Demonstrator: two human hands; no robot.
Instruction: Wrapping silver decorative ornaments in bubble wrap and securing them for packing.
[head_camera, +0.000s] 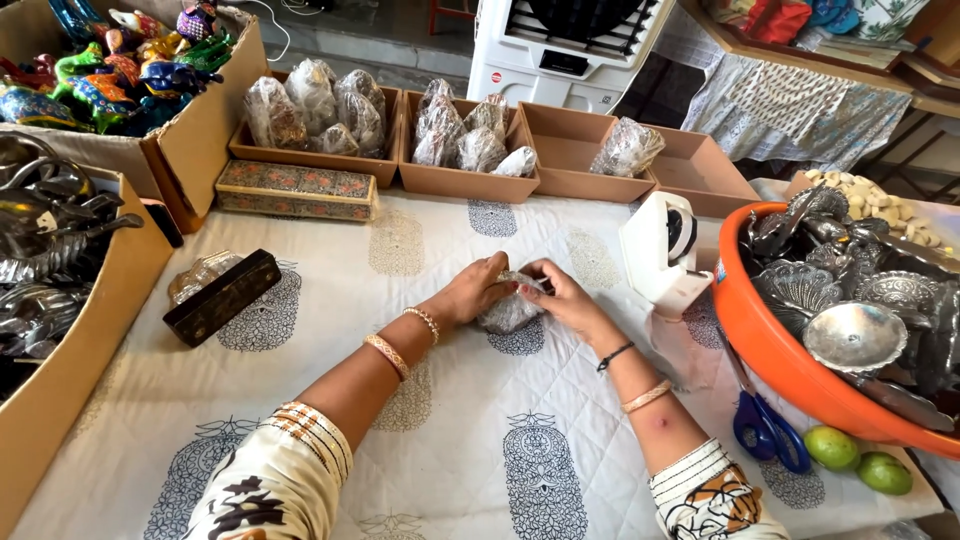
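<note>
At the far left a cardboard box (60, 330) holds dark metal figurines (50, 210), and behind it another carton is heaped with brightly painted animal toys (120, 60). On the white quilted cloth with blue block-print motifs (480, 440) lies a dark oblong box (222, 297) set on a slant, with a small clear-wrapped piece (195, 275) touching its far side, and a painted rectangular box (297, 189) sits just in front of a row of shallow brown trays (465, 180) holding more film-wrapped bundles (310, 110). Near the middle, the left hand (475, 293) and the right hand (560, 297) meet over a small silvery object wrapped in clear film (508, 312), which rests on the cloth between them. The left hand is closed against its left side and the right hand's fingers pinch the film at its upper right edge, so both are clamped on the bundle. It lies directly between the two hands, equally close to each, with its long axis running roughly left to right and tipped slightly toward the near left. Right of the hands stands a white tape dispenser (665, 250), then an orange plastic tub (770, 350) filled with silver metal dishes (855, 335), with blue-handled scissors (765, 435) and two green limes (855, 460) on the cloth beside it.
</note>
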